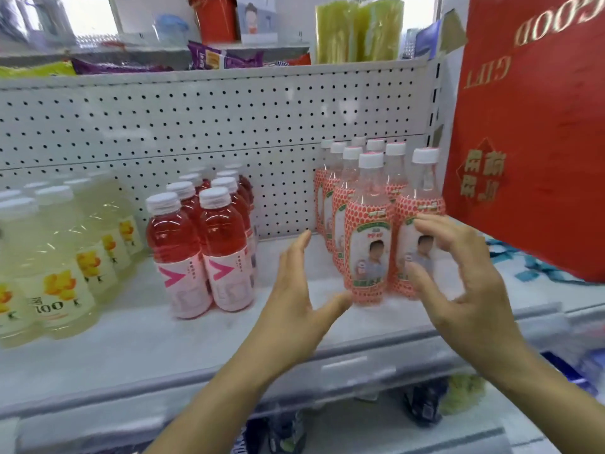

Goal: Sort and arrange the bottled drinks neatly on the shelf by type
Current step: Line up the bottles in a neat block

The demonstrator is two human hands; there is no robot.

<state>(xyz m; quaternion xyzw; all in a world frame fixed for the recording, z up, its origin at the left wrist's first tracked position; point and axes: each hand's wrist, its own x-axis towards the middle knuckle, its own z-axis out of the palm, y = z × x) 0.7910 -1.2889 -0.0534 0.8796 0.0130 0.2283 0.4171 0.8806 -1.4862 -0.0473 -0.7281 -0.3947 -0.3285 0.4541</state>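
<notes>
Both hands (294, 299) (465, 283) flanking front-edge bottles (370, 244)

- Clear glossy plastic bottles (368, 231), white ribbed caps (370, 159)
- Matt perforated metal back panel (196, 126)
- Red textured paper gift box (537, 126)

Stock around the drinks bay

A red box (530, 126) with gold lettering, seen upside down, fills the right side, and blue wrappers (530, 268) lie below its lower edge. On the upper shelf (294, 68) lie purple snack packs (209, 59) and a yellow pack (36, 69) at the far left. Behind them stand a red bucket (216, 18), a card (257, 18) with a cartoon figure and two tall green packs (358, 31). Below, blurred, sit dark packs (422, 404) beside a green one (465, 393).
</notes>
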